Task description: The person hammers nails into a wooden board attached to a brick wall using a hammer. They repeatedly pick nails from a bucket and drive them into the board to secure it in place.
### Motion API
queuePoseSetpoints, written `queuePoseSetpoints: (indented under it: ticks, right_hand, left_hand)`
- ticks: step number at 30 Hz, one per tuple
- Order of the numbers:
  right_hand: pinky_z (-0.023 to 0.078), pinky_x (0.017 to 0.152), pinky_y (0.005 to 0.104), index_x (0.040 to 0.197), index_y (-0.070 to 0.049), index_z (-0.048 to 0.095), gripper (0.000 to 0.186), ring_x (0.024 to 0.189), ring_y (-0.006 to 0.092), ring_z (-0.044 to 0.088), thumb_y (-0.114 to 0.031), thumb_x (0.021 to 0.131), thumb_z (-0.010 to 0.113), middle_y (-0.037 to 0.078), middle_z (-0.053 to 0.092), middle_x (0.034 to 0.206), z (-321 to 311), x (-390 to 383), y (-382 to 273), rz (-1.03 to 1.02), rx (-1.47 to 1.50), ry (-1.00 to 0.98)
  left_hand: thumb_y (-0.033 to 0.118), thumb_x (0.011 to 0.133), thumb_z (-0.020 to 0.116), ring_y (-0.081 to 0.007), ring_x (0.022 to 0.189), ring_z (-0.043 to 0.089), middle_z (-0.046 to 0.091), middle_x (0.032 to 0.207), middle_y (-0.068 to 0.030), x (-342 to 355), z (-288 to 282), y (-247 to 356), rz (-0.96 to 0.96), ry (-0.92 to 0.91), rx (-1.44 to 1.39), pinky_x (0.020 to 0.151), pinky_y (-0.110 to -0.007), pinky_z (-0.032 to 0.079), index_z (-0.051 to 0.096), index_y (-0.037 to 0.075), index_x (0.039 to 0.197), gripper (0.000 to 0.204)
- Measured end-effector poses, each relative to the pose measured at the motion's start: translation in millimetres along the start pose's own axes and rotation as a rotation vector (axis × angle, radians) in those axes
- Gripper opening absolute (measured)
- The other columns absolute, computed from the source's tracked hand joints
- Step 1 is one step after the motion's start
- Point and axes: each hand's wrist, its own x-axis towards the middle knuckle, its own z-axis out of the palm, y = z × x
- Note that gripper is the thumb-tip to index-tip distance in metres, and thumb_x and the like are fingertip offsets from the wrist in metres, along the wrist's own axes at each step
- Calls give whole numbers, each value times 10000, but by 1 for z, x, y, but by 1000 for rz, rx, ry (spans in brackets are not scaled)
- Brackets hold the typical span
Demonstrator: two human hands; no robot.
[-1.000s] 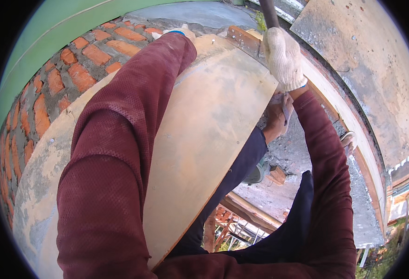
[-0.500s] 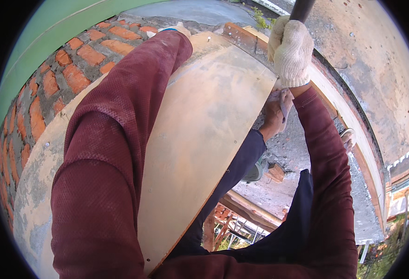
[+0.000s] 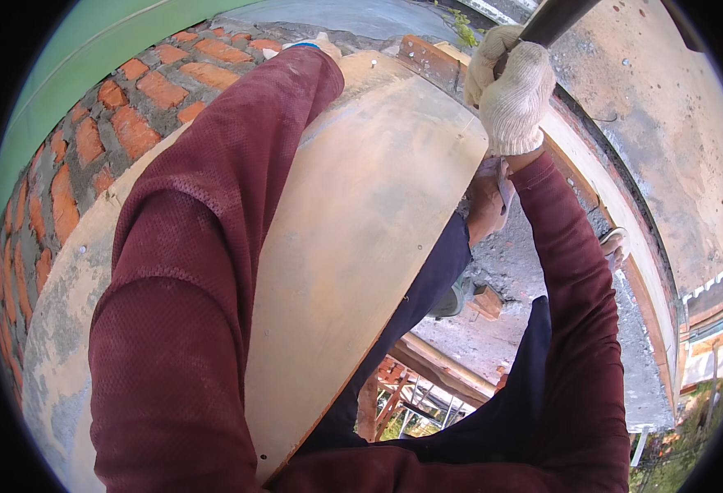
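My right hand [image 3: 511, 90], in a cream knitted glove, is closed round the dark round handle of a hammer [image 3: 554, 20]. The hammer slants up to the right, and the picture's edge cuts it off. My left hand [image 3: 322, 47], in a pale glove with a blue cuff, reaches to the far end of a large plywood board [image 3: 353, 214]. The maroon sleeve hides most of its fingers, so their grip does not show. A nail [image 3: 374, 62] stands in the board just right of that hand. Other nail heads dot the board.
A brick and mortar wall [image 3: 135, 127] runs along the left, beside a green wall [image 3: 74, 90]. Boards [image 3: 431, 66] edge the far right side. Below my arms, a wood block [image 3: 485, 302] lies on rough concrete, near an opening with a drop beneath.
My right hand has shifted slightly left and toward me, and the hammer has tilted further right. A dark shape has come into view at the upper right. My left arm has barely moved.
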Motion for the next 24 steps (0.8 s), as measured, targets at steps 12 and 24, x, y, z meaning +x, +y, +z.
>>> queuePoseSetpoints:
  ticks: [12, 24]
  right_hand:
    - [540, 794, 460, 1137, 7, 664, 533, 853, 443, 670, -488, 1056, 485, 254, 662, 808, -6, 14, -2, -97, -100, 90]
    - [516, 811, 494, 1096, 12, 685, 563, 914, 453, 679, -522, 1028, 521, 304, 677, 865, -10, 7, -25, -59, -307, -78]
  left_hand:
    - [213, 1003, 568, -356, 1301, 599, 516, 1499, -173, -11, -9, 13, -162, 80, -225, 1042, -490, 520, 598, 117, 1410, 419]
    - [158, 965, 622, -386, 1341, 567, 398, 1582, -182, -19, -15, 14, -255, 33, -311, 1086, -532, 501, 583, 118, 1422, 460]
